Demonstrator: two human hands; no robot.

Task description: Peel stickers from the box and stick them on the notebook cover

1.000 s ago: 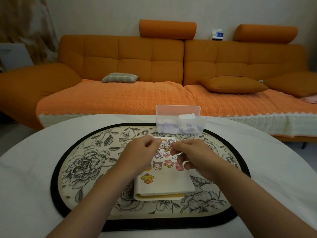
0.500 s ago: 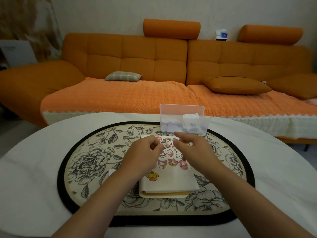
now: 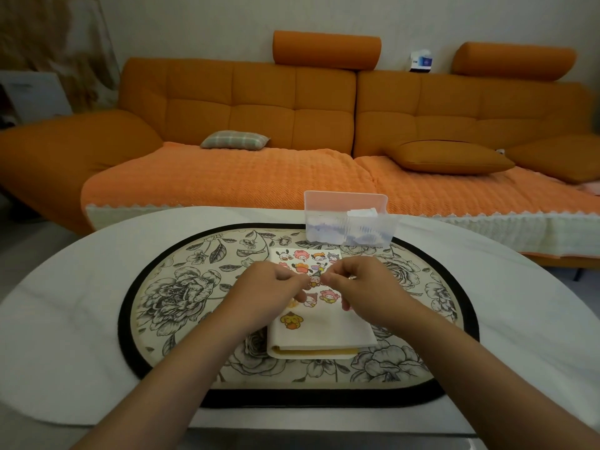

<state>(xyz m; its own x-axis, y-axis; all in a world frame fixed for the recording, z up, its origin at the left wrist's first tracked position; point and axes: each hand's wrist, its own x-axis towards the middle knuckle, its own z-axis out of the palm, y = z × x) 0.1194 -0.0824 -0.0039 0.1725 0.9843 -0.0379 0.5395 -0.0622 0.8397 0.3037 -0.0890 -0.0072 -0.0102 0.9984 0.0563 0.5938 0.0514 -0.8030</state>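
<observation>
We see a dim room under soft, warm, even light whose source is out of view. The white table (image 3: 81, 319) reads grey, and the orange sofa (image 3: 259, 102) looks heavily saturated. Shadows are faint, with only a soft darkening on the notebook (image 3: 324, 332) beneath the left hand (image 3: 272, 287) and right hand (image 3: 367, 287). The wide lens bows the table's far edge and the sofa back. The curtain (image 3: 65, 43) at the view's upper left is smeared. The sticker (image 3: 314, 280) pinched between both hands is too small and soft for us to read.
</observation>
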